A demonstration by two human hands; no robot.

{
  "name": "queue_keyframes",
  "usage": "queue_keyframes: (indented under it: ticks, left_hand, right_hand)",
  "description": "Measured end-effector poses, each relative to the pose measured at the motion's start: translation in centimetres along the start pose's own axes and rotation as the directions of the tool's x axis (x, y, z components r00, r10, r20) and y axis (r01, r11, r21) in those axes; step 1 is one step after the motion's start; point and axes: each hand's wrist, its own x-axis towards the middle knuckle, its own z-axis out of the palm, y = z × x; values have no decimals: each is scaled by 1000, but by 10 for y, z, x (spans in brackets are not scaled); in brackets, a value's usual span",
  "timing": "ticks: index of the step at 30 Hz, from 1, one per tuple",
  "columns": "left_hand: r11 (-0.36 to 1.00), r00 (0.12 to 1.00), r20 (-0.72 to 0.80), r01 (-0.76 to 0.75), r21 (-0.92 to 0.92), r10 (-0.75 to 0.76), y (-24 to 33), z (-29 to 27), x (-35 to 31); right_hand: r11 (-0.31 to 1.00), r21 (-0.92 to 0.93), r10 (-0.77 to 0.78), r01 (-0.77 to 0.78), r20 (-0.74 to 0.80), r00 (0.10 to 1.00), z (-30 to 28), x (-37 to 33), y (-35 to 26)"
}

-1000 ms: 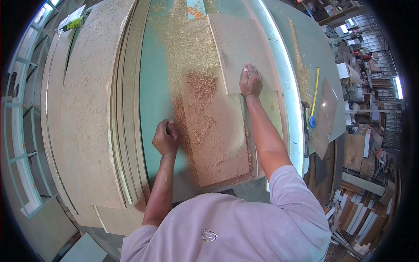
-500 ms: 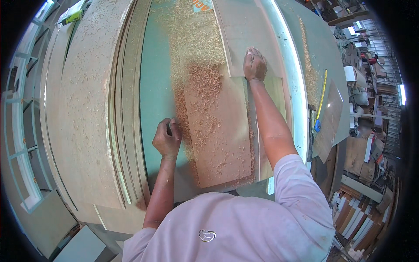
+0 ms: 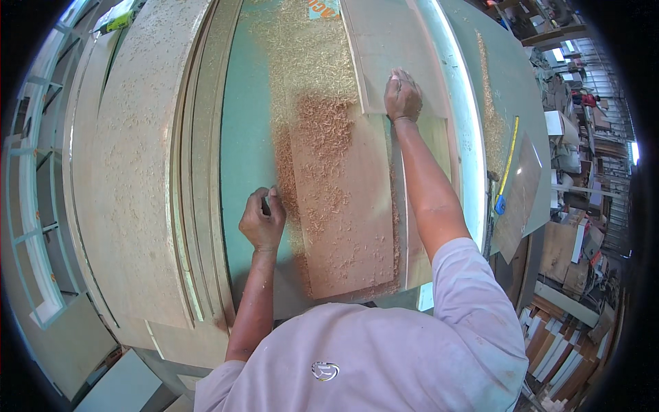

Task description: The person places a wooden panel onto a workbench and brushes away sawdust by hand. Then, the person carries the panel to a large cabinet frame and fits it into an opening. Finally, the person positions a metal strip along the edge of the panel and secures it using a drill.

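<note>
My left hand [image 3: 262, 218] is closed over the green tabletop, left of the shavings. Its thumb and fingers curl round a dark spot, and whatever they hold, if anything, is hidden. Farther out, my right hand [image 3: 403, 96] lies with curled fingers on the near end of a pale, smooth board [image 3: 391, 41]; its palm side cannot be seen. Between my arms lies a reddish-brown thin wood panel [image 3: 350, 226], sprinkled with curly wood shavings [image 3: 322, 123] that heap thickest at its far end.
Long stacked boards [image 3: 137, 137] dusted with shavings run along the left. On the right, past a bright white edge [image 3: 461, 96], lie a yellow tape measure [image 3: 506, 165] and a clear sheet [image 3: 519, 196]. A green power tool [image 3: 115, 22] sits far left. Wood strips [image 3: 563, 353] are piled lower right.
The view has shifted slightly. My right hand has slid a little away from me, along with the pale board's near end; my left hand stays almost where it was, still closed.
</note>
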Motion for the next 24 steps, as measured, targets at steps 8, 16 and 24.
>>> queue_keyframes:
  ticks: [8,16,24]
  left_hand:
    - [1000,999,-29,24,-6,-24,6,3,-3]
    - [1000,994,-108,-29,-8,28,10,12,-8]
    - [1000,992,-121,-28,-6,27,34,13,-11]
  right_hand:
    - [1000,10,-7,7,-8,1000,1,8,2]
    - [1000,-26,-4,4,-13,1000,-2,13,6]
    - [1000,-5,-12,11,-31,999,1,41,19]
